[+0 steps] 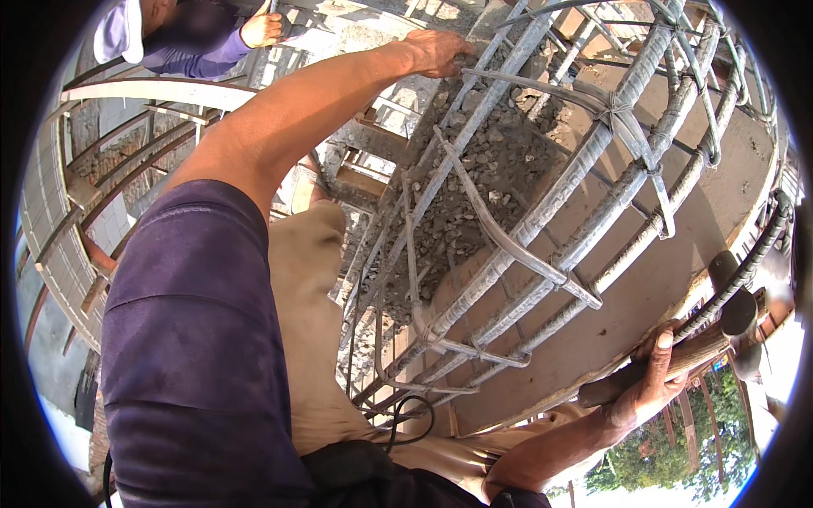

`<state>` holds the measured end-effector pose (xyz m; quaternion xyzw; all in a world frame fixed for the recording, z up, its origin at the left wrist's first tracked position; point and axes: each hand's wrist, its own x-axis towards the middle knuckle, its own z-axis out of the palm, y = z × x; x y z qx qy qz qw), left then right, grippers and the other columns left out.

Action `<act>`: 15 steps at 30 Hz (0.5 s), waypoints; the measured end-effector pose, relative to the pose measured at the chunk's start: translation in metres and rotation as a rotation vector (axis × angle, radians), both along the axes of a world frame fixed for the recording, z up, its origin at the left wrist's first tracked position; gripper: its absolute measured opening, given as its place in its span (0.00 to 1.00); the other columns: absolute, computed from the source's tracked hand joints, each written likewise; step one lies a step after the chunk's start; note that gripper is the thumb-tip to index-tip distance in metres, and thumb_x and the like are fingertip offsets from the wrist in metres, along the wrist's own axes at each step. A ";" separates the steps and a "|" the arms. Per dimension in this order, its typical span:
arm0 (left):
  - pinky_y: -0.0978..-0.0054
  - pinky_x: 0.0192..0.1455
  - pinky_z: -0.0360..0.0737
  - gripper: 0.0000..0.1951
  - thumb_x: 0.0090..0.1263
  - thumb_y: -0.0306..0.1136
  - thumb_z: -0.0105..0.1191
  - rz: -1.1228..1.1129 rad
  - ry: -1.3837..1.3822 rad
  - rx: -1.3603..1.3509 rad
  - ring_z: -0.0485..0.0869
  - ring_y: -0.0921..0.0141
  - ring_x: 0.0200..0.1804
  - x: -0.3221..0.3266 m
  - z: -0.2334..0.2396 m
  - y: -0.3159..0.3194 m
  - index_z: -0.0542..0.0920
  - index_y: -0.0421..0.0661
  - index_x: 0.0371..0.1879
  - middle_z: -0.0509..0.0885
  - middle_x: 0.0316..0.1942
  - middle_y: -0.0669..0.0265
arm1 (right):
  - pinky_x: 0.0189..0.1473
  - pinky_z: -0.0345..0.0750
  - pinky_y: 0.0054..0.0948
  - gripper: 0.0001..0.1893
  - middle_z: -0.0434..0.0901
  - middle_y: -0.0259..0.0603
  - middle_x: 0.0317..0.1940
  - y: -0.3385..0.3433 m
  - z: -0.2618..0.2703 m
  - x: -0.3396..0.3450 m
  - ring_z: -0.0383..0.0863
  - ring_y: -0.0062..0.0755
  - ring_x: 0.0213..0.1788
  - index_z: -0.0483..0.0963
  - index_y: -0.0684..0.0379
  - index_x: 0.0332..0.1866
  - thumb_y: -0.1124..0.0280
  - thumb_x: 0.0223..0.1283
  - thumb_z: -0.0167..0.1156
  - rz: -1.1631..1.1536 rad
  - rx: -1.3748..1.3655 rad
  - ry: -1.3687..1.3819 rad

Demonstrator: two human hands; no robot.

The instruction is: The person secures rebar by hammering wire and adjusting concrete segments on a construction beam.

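My left hand (438,54) reaches to the far side of a steel reinforcement cage, its curled fingers beside a long bar and the end of a bent stirrup (540,82); whether they grip anything cannot be told. At the lower right, my right hand (660,374) is closed around the wooden handle (698,354) of a hammer. The dark hammer head (738,311) lies beyond the fingers, near a ribbed dark bar (749,270). Ribbed bars (540,216) of the cage run diagonally between my hands, tied to stirrups with wire (613,114). Another bent stirrup (489,222) crosses them.
Beneath the cage lie rough grey rubble (483,171) and a smooth brown formwork panel (571,330). My trouser leg (308,267) is beside the cage. Another person's hand (262,30) shows at the upper left, above curved-looking beams (159,92). A thin black cable (413,438) loops near my waist.
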<state>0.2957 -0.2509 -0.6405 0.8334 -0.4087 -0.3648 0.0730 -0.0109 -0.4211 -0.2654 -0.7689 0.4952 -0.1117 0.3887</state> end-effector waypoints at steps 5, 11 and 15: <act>0.56 0.58 0.79 0.25 0.67 0.44 0.61 -0.215 0.110 -0.027 0.83 0.59 0.53 -0.004 0.005 0.037 0.78 0.53 0.63 0.82 0.53 0.55 | 0.33 0.61 0.20 0.17 0.69 0.28 0.26 -0.001 -0.011 -0.003 0.64 0.17 0.28 0.76 0.64 0.50 0.62 0.65 0.67 0.029 -0.084 -0.047; 0.58 0.59 0.80 0.30 0.64 0.42 0.59 -0.197 0.121 -0.021 0.81 0.58 0.58 -0.031 0.015 0.072 0.71 0.52 0.67 0.78 0.60 0.56 | 0.32 0.59 0.20 0.17 0.68 0.28 0.26 -0.001 -0.008 -0.005 0.62 0.16 0.28 0.77 0.66 0.49 0.63 0.64 0.67 0.005 -0.016 -0.054; 0.56 0.58 0.81 0.39 0.65 0.40 0.56 -0.047 0.115 -0.043 0.82 0.59 0.56 -0.035 0.006 0.052 0.56 0.60 0.78 0.77 0.59 0.57 | 0.32 0.59 0.20 0.17 0.68 0.28 0.25 0.005 -0.008 0.003 0.62 0.16 0.27 0.77 0.66 0.48 0.62 0.64 0.67 0.020 -0.025 -0.069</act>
